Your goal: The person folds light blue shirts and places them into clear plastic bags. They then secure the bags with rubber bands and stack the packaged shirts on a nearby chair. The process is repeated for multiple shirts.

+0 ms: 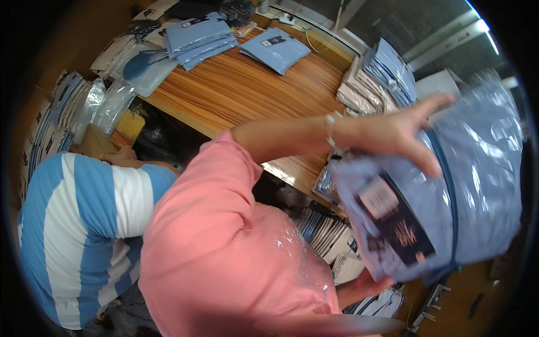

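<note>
At the right I hold up a thick bundle of light-blue folded shirts (483, 185) in clear plastic bags. A dark blue strap (451, 208) runs round it, and the front shirt carries a dark label (405, 224). My left hand (401, 135) is against the bundle's upper left edge, thumb and a finger spread to either side of the strap. Beneath its lower left corner, my right hand (365, 287) supports the bundle; most of its fingers are hidden behind the shirts.
The wooden table (252, 84) bears bagged blue shirts (275, 49), a taller blue stack (201, 39), and beige and blue stacks (387, 73) at its right end. A person in a striped shirt (84, 224) bends at left near a cardboard box (96, 141). Packed shirts (325, 233) lie below the table.
</note>
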`<state>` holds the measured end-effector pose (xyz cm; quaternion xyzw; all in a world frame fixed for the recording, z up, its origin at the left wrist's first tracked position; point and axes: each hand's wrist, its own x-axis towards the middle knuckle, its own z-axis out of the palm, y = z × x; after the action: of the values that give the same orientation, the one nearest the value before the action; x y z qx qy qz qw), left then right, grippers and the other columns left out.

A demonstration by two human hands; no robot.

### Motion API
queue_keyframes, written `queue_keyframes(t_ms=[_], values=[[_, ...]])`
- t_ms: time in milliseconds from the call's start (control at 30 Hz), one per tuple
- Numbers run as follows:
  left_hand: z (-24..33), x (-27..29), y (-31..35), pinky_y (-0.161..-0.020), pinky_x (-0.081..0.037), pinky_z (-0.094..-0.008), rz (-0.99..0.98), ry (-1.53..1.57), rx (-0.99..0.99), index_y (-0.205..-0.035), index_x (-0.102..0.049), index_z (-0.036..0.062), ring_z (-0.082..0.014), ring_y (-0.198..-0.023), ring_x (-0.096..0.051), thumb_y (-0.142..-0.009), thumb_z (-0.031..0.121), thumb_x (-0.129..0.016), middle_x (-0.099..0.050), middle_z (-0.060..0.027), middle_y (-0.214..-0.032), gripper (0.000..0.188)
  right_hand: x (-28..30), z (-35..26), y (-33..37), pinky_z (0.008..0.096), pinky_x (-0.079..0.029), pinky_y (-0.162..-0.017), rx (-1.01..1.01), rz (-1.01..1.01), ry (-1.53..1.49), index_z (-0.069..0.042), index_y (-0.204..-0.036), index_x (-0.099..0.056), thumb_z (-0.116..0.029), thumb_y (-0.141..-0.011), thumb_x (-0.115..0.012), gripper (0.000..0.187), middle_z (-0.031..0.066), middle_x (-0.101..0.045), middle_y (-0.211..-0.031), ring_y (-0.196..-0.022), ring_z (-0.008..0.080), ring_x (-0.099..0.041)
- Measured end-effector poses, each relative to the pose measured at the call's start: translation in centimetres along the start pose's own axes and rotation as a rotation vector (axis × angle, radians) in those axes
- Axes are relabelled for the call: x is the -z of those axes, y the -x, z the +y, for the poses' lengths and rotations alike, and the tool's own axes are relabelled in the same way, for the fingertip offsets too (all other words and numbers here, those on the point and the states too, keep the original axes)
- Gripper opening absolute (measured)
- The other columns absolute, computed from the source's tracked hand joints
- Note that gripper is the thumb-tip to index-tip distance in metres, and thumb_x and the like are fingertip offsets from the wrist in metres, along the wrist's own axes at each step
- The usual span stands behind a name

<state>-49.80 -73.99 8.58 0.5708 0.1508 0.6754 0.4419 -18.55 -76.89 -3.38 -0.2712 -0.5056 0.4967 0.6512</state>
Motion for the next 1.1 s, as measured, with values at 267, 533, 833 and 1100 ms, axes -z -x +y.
queue_keyframes(t_ms=[267,533,833,1100], values=[[2.0,24.9,13.8,-0.097,-0.036,-0.0275,0.286,-0.308,0.368,-0.141,-0.017,0.0054,-0.0181,-0.118,-0.041,-0.067,0.025,-0.074,-0.037,-0.0123,-0.133,0.095,-19.9,16.2,1.9,0.0226,-0.04,-0.078,-0.684,-0.599,0.02,-0.004,-0.119,-0.038,-0.006,-0.08,-0.063,0.046,0.0074,-0.05,-0.108,-0.097,0.0138,-0.048],[-8.6,32.0,28.6,-0.099,-0.035,-0.0328,0.64,-0.064,0.866,-0.138,-0.011,0.0007,-0.0217,-0.119,-0.038,-0.068,0.01,-0.075,-0.032,-0.0159,-0.134,0.095,-15.7,31.0,7.2,0.029,-0.043,-0.082,-1.053,-0.683,0.096,-0.012,-0.137,-0.02,-0.01,-0.086,-0.053,0.061,0.0058,-0.041,-0.131,-0.114,0.0175,-0.044],[-5.2,32.4,23.3,-0.099,-0.034,-0.037,0.51,-1.136,0.823,-0.134,-0.022,0.0006,-0.0343,-0.118,-0.042,-0.069,0.029,-0.074,-0.039,-0.0257,-0.129,0.088,-18.9,28.3,3.1,0.0387,-0.034,-0.093,-0.047,-0.777,0.881,-0.001,-0.13,-0.035,-0.009,-0.08,-0.057,0.055,0.0192,-0.04,-0.12,-0.106,0.0319,-0.045],[-1.1,33.0,25.1,-0.088,-0.042,-0.0369,1.004,-1.333,0.555,-0.112,-0.052,-0.0018,-0.0333,-0.106,-0.053,-0.08,0.032,-0.061,-0.056,-0.0207,-0.112,0.047,-23.5,33.3,2.1,0.0559,-0.009,-0.104,0.271,-1.053,0.994,-0.016,-0.128,-0.046,-0.017,-0.084,-0.048,0.045,0.0154,-0.031,-0.139,-0.131,0.0356,-0.022]])
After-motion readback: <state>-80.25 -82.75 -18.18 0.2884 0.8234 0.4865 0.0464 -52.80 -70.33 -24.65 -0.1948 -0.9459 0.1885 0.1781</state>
